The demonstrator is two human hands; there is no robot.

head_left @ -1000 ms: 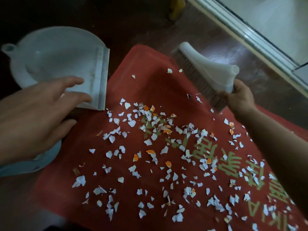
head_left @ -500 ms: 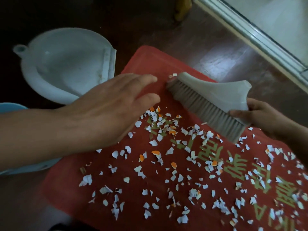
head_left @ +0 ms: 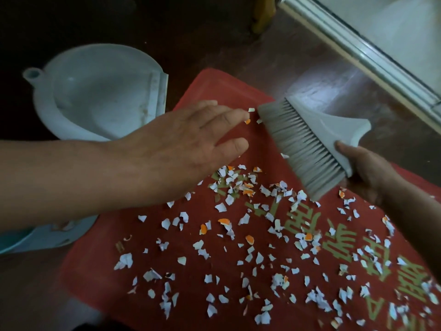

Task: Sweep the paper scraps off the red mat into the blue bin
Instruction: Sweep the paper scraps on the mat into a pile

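A metal door rail point(head_left: 358, 51) crosses the dark floor point(head_left: 307, 75).

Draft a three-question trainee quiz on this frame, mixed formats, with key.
1. True or false: the right hand holds the brush.
2. Fill in: the left hand, fingers straight, reaches over the red mat and holds ___.
3. The dustpan lies: A) in the left hand; B) on the floor beside the mat; C) inside the blue bin.

Key: 1 true; 2 nothing; 3 B.
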